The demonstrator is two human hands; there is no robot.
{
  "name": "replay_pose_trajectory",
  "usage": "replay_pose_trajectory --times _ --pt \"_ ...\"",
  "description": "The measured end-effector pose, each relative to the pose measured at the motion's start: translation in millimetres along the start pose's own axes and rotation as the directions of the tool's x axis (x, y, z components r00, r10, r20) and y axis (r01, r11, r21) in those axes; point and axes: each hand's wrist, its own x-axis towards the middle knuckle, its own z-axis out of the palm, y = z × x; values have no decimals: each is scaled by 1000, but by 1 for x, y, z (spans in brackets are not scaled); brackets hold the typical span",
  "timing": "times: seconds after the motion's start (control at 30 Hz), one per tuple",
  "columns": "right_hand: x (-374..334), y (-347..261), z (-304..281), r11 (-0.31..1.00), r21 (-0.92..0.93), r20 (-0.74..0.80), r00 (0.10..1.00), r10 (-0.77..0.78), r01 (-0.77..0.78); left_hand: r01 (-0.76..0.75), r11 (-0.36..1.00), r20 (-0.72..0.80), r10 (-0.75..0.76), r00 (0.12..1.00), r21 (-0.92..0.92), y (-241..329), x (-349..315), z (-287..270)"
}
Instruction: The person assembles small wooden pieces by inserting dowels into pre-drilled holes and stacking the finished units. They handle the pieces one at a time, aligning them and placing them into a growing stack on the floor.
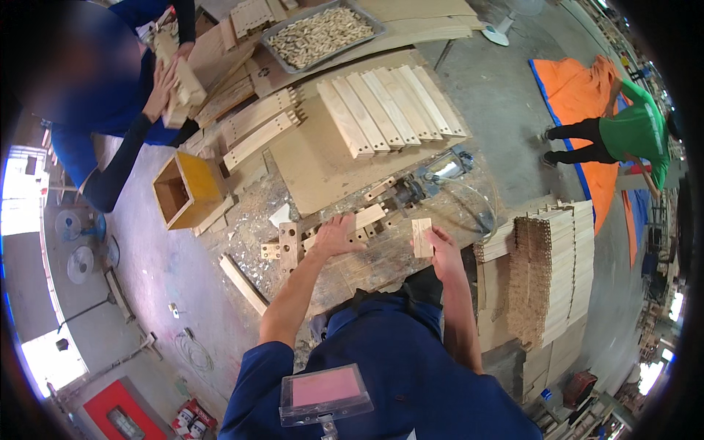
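Note:
My left hand [339, 236] lies across a pale wooden strip [370, 215], fingers stretched over it and thumb to the side. Around that strip sits a wooden fixture with drilled blocks, among them an upright piece with round holes [290, 248]. In my right hand [445, 254] is a small flat wooden block [422, 237], gripped by its right edge, above the bench's near edge. Just beyond both hands a small metal clamping device [411, 192] with a cylinder [450, 166] and hose is mounted on the bench.
Several pale boards [389, 110] lie side by side farther back, beyond them a tray of wooden dowels [319, 37]. A yellow box [189, 191] stands at left, stacked boards [554, 271] at right. One co-worker [103, 81] holds wood; another person [634, 125] stands by an orange sheet.

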Motion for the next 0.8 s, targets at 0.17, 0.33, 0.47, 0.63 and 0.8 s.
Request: replay_pose_trajectory --times 0.17,0.33,0.47,0.63,0.8 --pt "32 -19 -19 959 -253 -31 990 -137 125 -181 983 -136 177 975 -15 32 -7 -36" --pt "42 -40 -17 953 -285 27 995 -101 105 -330 943 -253 311 916 -33 68 -8 -58" --pt "38 -62 -10 965 -261 71 997 -3 22 -319 948 -283 301 911 -17 84 -6 -61" --pt "58 -82 -33 960 -279 89 996 0 25 -301 952 -277 276 920 -53 115 20 -64" --pt "83 -110 -51 970 -240 179 984 6 38 -245 965 -304 206 930 -95 139 43 -58"
